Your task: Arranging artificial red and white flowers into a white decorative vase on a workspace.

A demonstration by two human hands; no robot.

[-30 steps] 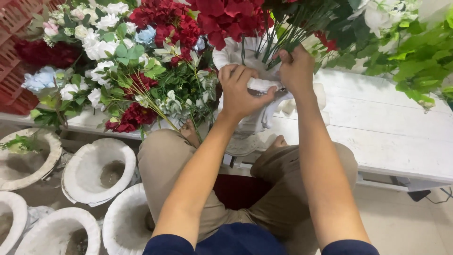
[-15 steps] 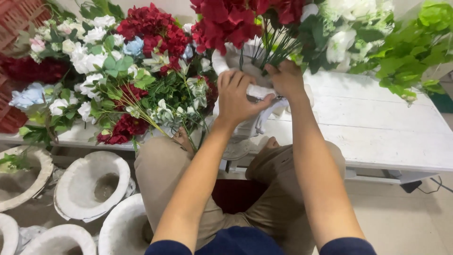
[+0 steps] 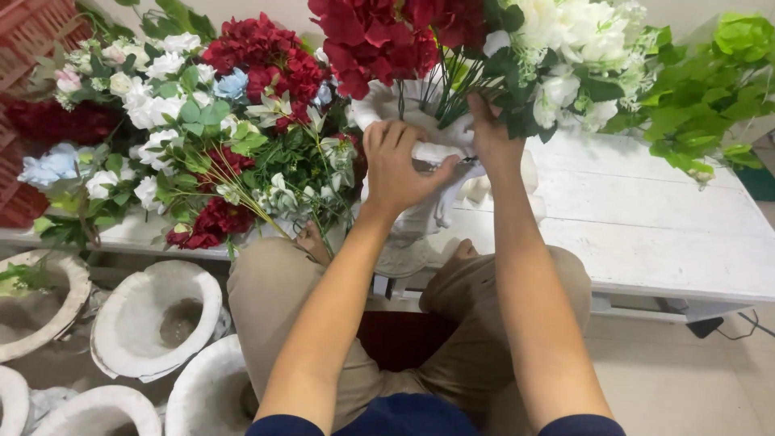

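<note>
- The white vase [image 3: 420, 218] stands at the near edge of the white table [image 3: 646, 218], just above the person's knees, close enough for both hands to work at its mouth.
- The left hand [image 3: 400, 165] lies over the rim, fingers [image 3: 387, 137] curled around it, seemingly to steady the vase.
- The right hand [image 3: 492, 141] reaches up among the green stems [image 3: 452, 89] at the mouth; its fingers are hidden by leaves, so I cannot tell whether they pinch a stem.
- Red flowers [image 3: 379, 36] and white flowers [image 3: 573, 32] rise from the vase, heads spread outward.
- To the left, a loose bunch of flowers [image 3: 210, 137], red, white and pale blue, lies on the table, stems pointing toward the person.
- Leafy green branches [image 3: 710, 89] hang over the table at right.
- Empty white pots [image 3: 153, 323] sit on the floor at lower left, mouths up.
- A red crate [image 3: 32, 32] stands in the upper left corner.
- No labels or signs show.
</note>
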